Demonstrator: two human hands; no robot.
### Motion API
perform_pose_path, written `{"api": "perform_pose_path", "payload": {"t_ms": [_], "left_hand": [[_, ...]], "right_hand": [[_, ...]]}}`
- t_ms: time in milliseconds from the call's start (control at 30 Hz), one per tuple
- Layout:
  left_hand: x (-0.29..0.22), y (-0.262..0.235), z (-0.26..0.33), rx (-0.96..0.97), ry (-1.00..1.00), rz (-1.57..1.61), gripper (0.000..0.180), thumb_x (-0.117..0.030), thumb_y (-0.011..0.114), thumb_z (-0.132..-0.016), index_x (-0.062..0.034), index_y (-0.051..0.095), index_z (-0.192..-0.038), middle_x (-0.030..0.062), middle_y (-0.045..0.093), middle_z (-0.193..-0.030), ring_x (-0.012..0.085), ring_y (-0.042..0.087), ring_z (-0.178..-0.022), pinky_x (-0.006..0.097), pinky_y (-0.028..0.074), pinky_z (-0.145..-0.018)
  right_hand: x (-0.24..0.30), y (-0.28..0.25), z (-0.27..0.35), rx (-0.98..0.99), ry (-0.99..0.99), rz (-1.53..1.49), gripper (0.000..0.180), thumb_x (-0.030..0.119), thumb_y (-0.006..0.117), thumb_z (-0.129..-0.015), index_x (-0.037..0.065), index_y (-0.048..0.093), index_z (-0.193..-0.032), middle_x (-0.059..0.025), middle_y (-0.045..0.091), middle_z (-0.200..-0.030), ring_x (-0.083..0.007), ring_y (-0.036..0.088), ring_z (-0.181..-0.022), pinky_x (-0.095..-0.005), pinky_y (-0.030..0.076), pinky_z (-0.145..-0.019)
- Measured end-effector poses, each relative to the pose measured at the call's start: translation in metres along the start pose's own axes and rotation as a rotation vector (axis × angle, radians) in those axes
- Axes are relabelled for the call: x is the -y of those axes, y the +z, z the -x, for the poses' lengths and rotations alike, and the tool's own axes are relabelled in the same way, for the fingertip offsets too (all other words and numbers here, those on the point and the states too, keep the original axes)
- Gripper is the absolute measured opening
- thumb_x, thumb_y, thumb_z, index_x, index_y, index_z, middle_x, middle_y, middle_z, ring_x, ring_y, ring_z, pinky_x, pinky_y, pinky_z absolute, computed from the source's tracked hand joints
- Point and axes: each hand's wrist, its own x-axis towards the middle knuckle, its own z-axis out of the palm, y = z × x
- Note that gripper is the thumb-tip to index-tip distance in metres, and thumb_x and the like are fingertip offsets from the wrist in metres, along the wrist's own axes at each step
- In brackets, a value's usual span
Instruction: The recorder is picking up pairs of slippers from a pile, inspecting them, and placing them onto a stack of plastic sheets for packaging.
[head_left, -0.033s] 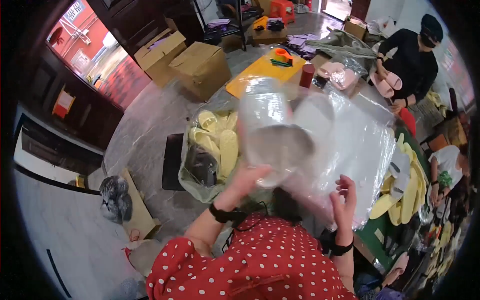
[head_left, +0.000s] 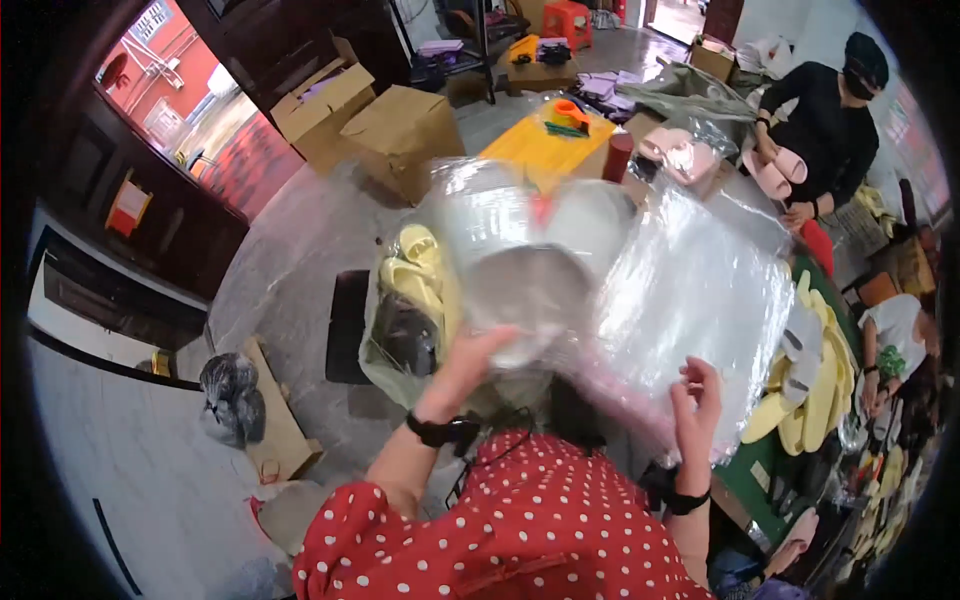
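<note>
Two hands up, both on one clear plastic bag (head_left: 690, 300) held in front of the camera. Left hand (head_left: 470, 365): fingers (head_left: 500, 340) closed on the bag's lower left part, gripping the film where a pale grey rounded thing (head_left: 530, 290) shows through; can't tell what that thing is. Right hand (head_left: 698, 400): fingers (head_left: 700, 375) curled, pinching the bag's lower right edge, thumb side toward the film. Black bands on both wrists. Bag is spread wide betw. the hands, crinkled, glare on it, raised off everything else.

Rel. to the bag: below it, the person's red sleeve w/ white dots (head_left: 520, 540). Just left of it and lower, a sack of yellow slippers (head_left: 415, 275) on the grey floor (head_left: 290, 260), a dark flat mat (head_left: 345, 325) beside the sack. Right of the bag, more yellow slippers (head_left: 815, 390) piled on a green surface (head_left: 760, 480). Beyond the bag's top edge, a yellow table (head_left: 535, 150), further left of that two cardboard boxes (head_left: 400, 130). Upper right of the bag, a co-worker in black (head_left: 825, 120) handling pink slippers (head_left: 770, 170). Far lower left of the bag, a grey bundle (head_left: 230, 390) near a wooden board.
</note>
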Motion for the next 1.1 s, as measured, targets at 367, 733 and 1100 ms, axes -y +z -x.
{"api": "perform_pose_path", "payload": {"t_ms": [367, 733, 1100], "left_hand": [[0.144, -0.304, -0.062, -0.28, -0.173, -0.501, 0.052, -0.009, 0.069, -0.084, 0.0027, 0.051, -0.131, 0.0121, 0.063, -0.119, 0.0241, 0.061, -0.103, 0.036, 0.046, -0.092], [0.24, -0.345, -0.111, -0.16, -0.453, -0.671, 0.032, -0.028, 0.066, -0.087, 0.001, 0.064, -0.101, 0.0109, 0.064, -0.095, 0.0273, 0.06, -0.084, 0.042, 0.05, -0.079], [0.151, -0.165, -0.163, -0.073, 0.226, -0.769, 0.053, -0.02, 0.069, -0.085, 0.0003, 0.052, -0.132, 0.0196, 0.045, -0.141, 0.0339, 0.043, -0.129, 0.045, 0.039, -0.104]], "right_hand": [[-0.051, -0.035, 0.012, -0.273, 0.246, 0.162, 0.018, 0.012, 0.067, -0.091, 0.002, 0.066, -0.106, -0.0008, 0.064, -0.09, -0.0086, 0.055, -0.078, -0.0233, 0.045, -0.07], [-0.027, -0.068, 0.056, -0.595, 0.283, 0.202, 0.015, 0.01, 0.069, -0.088, 0.0, 0.069, -0.1, -0.0036, 0.069, -0.088, -0.0086, 0.06, -0.078, -0.0241, 0.048, -0.07], [-0.177, -0.158, 0.107, -0.907, 0.44, 0.035, 0.019, 0.012, 0.071, -0.086, 0.0, 0.067, -0.1, -0.0034, 0.066, -0.083, -0.0097, 0.059, -0.074, -0.026, 0.05, -0.07]]}}
